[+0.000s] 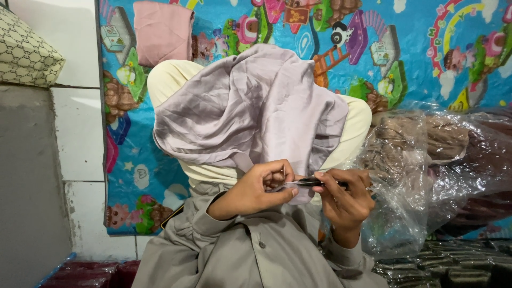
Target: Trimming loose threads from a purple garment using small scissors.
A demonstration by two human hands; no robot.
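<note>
Both hands are drawn in close at the lower middle of the frame, wrists bent, grey sleeves rising from the bottom edge. The left hand (255, 188) curls its fingers and pinches a small edge of the lilac cloth (250, 106). The right hand (345, 198) is closed around the small dark scissors (306, 182), index finger laid along the top, the tips pointing left to meet the pinched edge right at the left thumb. So the hands are nearly touching, each clamped on its own thing.

The lilac cloth billows up from the hands into centre frame, smooth, thin, softly creased, draped over a cream fabric (170, 80) beneath. To the right, a crinkled clear plastic bag (426, 176) holds brown folded cloth, glossy and wrinkled. Behind it all spreads a bright blue cartoon play mat (416, 48), with a folded pink cloth (162, 29) at upper left and a patterned cushion (26, 50) in the far upper left corner.
</note>
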